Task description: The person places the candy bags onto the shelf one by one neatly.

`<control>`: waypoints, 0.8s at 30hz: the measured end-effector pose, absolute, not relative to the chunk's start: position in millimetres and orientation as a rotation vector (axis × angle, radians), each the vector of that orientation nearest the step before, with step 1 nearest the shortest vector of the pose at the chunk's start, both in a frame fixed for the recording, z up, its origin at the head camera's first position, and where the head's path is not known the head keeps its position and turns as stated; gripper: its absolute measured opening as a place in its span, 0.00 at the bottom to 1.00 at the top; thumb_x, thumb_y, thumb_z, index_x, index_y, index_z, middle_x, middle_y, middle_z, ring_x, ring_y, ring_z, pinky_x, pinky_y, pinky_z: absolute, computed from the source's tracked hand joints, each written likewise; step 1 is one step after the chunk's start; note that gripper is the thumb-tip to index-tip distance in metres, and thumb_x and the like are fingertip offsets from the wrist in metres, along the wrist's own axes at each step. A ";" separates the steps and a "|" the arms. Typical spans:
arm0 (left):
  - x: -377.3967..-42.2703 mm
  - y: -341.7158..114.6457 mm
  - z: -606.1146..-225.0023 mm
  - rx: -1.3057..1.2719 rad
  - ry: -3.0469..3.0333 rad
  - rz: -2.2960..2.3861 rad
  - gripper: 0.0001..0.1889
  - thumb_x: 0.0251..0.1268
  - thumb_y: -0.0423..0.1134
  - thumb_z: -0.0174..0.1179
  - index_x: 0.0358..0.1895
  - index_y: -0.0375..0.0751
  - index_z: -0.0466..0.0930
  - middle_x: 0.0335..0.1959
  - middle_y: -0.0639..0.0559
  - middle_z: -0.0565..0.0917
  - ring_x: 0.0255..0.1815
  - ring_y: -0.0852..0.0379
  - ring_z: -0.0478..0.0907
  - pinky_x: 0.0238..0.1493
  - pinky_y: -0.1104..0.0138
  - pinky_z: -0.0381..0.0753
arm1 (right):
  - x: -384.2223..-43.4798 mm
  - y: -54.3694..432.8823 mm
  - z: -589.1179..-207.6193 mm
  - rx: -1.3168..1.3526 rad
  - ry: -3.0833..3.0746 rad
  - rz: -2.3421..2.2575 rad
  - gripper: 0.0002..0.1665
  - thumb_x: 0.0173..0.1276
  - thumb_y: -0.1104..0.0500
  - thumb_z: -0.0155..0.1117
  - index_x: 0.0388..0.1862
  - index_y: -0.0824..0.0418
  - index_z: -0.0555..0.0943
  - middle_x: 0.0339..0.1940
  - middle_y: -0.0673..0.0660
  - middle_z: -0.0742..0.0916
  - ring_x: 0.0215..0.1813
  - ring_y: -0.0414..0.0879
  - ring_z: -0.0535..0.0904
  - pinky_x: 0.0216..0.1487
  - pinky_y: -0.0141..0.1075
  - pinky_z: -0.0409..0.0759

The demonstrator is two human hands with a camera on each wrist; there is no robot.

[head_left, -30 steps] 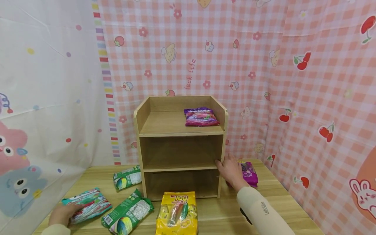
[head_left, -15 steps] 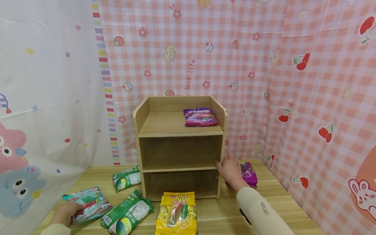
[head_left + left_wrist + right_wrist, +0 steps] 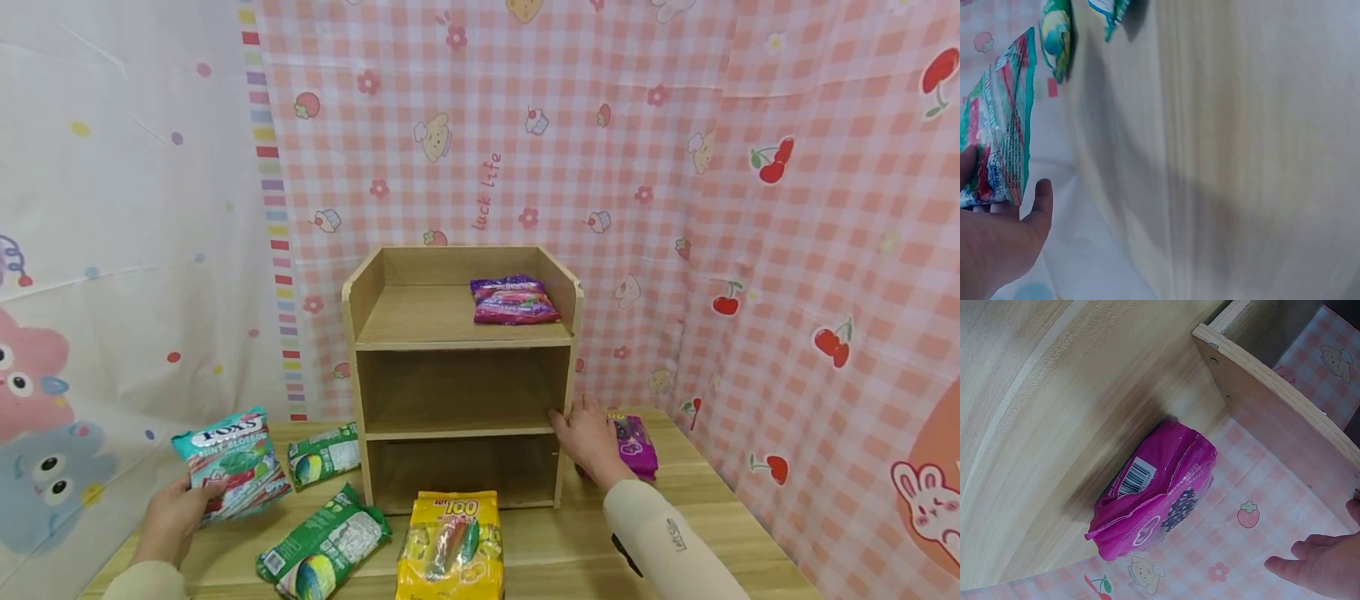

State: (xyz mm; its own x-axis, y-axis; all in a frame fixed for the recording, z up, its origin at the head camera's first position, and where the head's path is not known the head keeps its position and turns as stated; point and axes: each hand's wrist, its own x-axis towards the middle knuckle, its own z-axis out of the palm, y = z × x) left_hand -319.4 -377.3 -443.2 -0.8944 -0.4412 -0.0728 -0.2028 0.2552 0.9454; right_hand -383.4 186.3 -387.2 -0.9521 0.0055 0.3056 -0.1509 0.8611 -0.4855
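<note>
My left hand (image 3: 176, 512) grips a teal and red bag of Fox's candy (image 3: 234, 467) by its lower left side, thumb in front. In the left wrist view the bag (image 3: 1000, 125) stands tilted above the table, the little finger sticking out away from it. My right hand (image 3: 592, 437) touches the right side panel of a small wooden shelf (image 3: 465, 433), at the height of its middle board. Its fingers (image 3: 1288, 567) extend loosely beside the panel in the right wrist view. A magenta candy bag (image 3: 1154, 494) lies on the table close to that hand.
A purple candy bag (image 3: 514, 300) lies on the shelf's top right. Two green bags, one nearer (image 3: 326, 546) and one farther (image 3: 325, 455), lie left of the shelf. A yellow bag (image 3: 452, 546) is in front of it. Patterned cloth (image 3: 480, 125) hangs behind.
My left hand has lifted the Fox's candy bag off the table and tipped it up, so its front faces me. The right hand stays at the shelf's side.
</note>
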 end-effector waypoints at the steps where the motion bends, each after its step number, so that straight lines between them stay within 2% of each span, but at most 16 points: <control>1: -320.2 -375.5 -441.2 0.595 -2.311 -1.693 0.38 0.71 0.43 0.58 0.73 0.21 0.53 0.63 0.24 0.67 0.56 0.40 0.68 0.47 0.60 0.71 | -383.6 186.5 -387.4 0.107 -2.739 0.749 0.38 0.77 0.44 0.48 0.66 0.77 0.69 0.76 0.74 0.58 0.76 0.69 0.52 0.70 0.68 0.48; 5: -322.5 -368.0 -432.8 0.550 -2.278 -1.715 0.36 0.71 0.45 0.59 0.72 0.23 0.58 0.51 0.37 0.80 0.45 0.56 0.75 0.40 0.68 0.73 | -383.7 186.4 -387.5 0.101 -2.734 0.752 0.36 0.77 0.44 0.48 0.63 0.76 0.71 0.76 0.73 0.59 0.76 0.68 0.53 0.70 0.68 0.48; 9: -323.6 -357.9 -425.0 0.496 -2.249 -1.757 0.35 0.72 0.47 0.59 0.72 0.28 0.61 0.43 0.57 0.83 0.37 0.69 0.74 0.38 0.72 0.75 | -383.8 185.9 -387.0 0.097 -2.740 0.757 0.38 0.77 0.44 0.48 0.66 0.77 0.69 0.76 0.74 0.59 0.77 0.68 0.51 0.71 0.68 0.48; 15: -324.2 -339.0 -412.7 0.383 -2.196 -1.807 0.34 0.73 0.48 0.59 0.72 0.29 0.63 0.36 0.70 0.81 0.35 0.73 0.75 0.37 0.75 0.77 | -383.4 185.1 -385.8 0.090 -2.735 0.763 0.38 0.77 0.44 0.48 0.67 0.77 0.68 0.76 0.73 0.59 0.77 0.69 0.51 0.71 0.68 0.47; 24: -326.5 -317.2 -390.5 0.281 -2.145 -1.854 0.36 0.71 0.51 0.59 0.73 0.31 0.62 0.34 0.74 0.80 0.37 0.74 0.76 0.38 0.77 0.76 | -384.3 185.4 -386.3 0.088 -2.738 0.742 0.40 0.77 0.44 0.48 0.69 0.77 0.66 0.76 0.73 0.60 0.76 0.68 0.53 0.71 0.67 0.49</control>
